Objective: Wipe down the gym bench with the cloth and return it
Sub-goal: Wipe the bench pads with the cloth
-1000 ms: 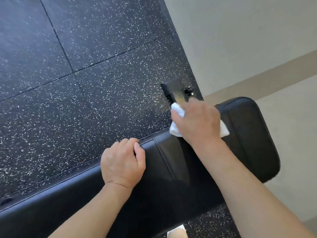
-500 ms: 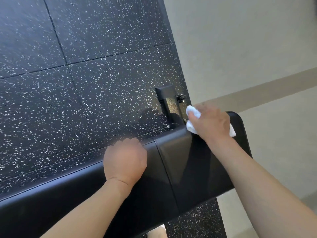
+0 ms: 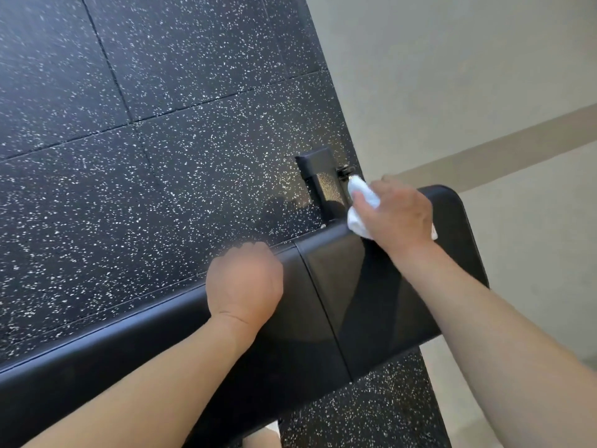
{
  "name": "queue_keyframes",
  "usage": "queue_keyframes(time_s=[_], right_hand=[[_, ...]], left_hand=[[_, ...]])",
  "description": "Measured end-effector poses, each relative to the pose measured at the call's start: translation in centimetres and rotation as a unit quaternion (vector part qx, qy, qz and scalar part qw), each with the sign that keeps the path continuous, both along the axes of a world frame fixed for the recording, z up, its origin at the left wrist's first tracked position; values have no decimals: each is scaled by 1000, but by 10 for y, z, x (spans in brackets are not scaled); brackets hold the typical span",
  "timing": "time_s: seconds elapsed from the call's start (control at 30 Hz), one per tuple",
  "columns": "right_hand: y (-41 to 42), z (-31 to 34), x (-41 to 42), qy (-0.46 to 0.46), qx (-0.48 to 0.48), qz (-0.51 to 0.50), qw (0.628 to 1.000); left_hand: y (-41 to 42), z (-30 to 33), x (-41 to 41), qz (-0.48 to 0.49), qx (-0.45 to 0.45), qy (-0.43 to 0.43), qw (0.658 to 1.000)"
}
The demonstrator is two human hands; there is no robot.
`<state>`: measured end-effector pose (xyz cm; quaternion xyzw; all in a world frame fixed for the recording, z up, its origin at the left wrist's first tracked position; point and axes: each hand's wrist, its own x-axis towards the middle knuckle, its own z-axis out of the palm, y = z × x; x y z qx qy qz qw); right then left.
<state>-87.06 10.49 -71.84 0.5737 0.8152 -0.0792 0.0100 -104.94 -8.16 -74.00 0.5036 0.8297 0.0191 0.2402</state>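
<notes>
Only the head view to go on here, so this is all from looking down over both forearms. The black padded gym bench (image 3: 326,305) runs diagonally from the lower left up to the right, with a seam splitting the long pad from the shorter end pad. My right hand (image 3: 399,218) is out at the far edge of that end pad, palm down, knuckles toward the camera, wrist bent a bit with the forearm coming in from the bottom right corner. It's got the white cloth (image 3: 361,206) bunched up under it, fingers curled over the wad and holding it against the pad's far edge; bits of cloth stick out on the left side of the hand and a small corner peeks out on the right. The cloth sits right next to the black metal bracket (image 3: 318,176) of the frame that pokes out behind the bench. My left hand (image 3: 245,282) is on the long pad just left of the seam, knuckles up, fingers curled over the far edge of the pad so it's gripping the bench. It's blurry, so I can't make out the individual fingers well. That forearm comes in from the bottom left. Behind the bench is black speckled rubber floor (image 3: 161,156) with tile seams, and a pale wall (image 3: 468,76) takes up the right side.
</notes>
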Motion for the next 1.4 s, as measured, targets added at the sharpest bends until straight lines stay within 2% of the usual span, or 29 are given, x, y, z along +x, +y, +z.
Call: queue_keyframes(time_s=[0.1,0.2,0.3,0.4,0.53,0.63,0.7,0.8,0.9,1.0,1.13,1.3,1.4], right_hand=[[-31,-2,-13,31,48,-61,997],[-95,-2,-39,128,53,18,990],[-125,-7,-23,175,59,100,978],[-132,-10,32,160,96,104,977],[-142,-14,108,126,144,-35,981],[-159,-15,155,104,149,-202,962],[-184,-17,164,131,118,-342,923],[-228,-16,133,266,48,-513,815],[-264,-13,84,372,28,-560,740],[-284,-11,55,416,10,-605,679],[-274,-13,57,451,44,-624,637],[-211,-29,114,482,105,-658,568],[-186,-38,133,486,130,-667,549]], left_hand=[[-2,0,-1,-27,-7,3,1000],[-1,3,0,-31,2,10,999],[-3,2,-6,-67,18,-28,997],[-2,6,-7,-207,51,-55,975],[15,28,20,-424,90,-40,900],[41,37,63,-490,117,-50,863],[55,31,93,-513,118,-50,849],[58,16,119,-525,119,-5,843],[55,9,122,-513,141,5,846],[55,8,125,-512,143,13,847],[53,5,127,-509,144,18,848],[53,2,129,-511,163,5,844],[51,0,128,-509,172,-7,843]])
